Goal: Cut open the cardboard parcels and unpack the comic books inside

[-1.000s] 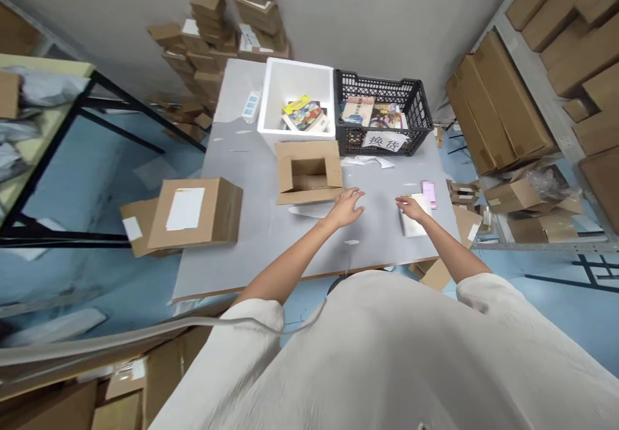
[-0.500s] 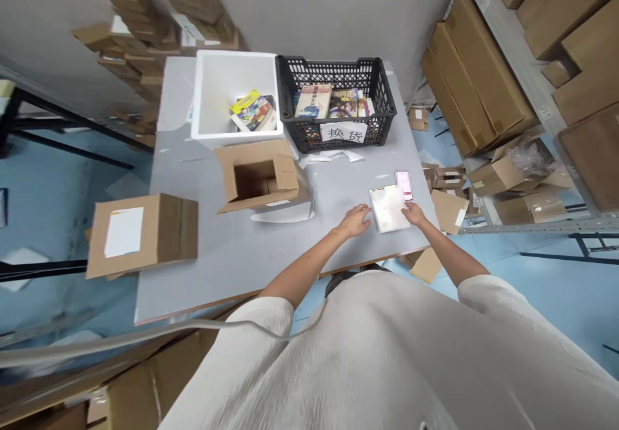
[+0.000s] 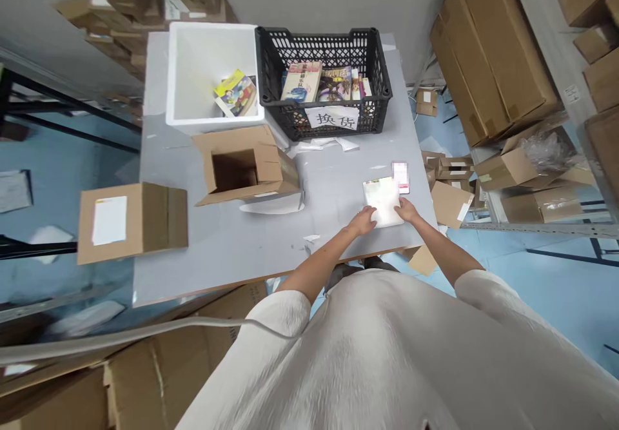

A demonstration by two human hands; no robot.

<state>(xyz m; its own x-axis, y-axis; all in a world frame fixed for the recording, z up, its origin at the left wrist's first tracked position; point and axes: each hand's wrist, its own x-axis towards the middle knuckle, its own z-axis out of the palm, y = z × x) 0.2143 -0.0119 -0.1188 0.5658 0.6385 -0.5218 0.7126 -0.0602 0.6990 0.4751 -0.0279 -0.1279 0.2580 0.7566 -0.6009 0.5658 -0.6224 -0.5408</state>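
Note:
On the right part of the table lies a pale, nearly white book (image 3: 383, 199), its cover washed out by glare, with a little colour along its far edge. My left hand (image 3: 363, 220) is closed at the book's near left edge. At its right edge, my right hand (image 3: 407, 210) grips with thumb and fingers. Just beyond the right hand is a phone (image 3: 400, 177) with a lit pinkish screen, close against the book's far right corner.
A white foam box (image 3: 213, 122) and a black crate (image 3: 330, 104), both holding books, stand at the back. An open carton (image 3: 287, 171) sits before them. A closed carton (image 3: 157, 220) is at the table's left. Shelves with boxes (image 3: 527, 191) line the right.
My left hand has moved in from beside the book to its left edge. The right hand stays at the right edge. The whole view has shifted slightly.

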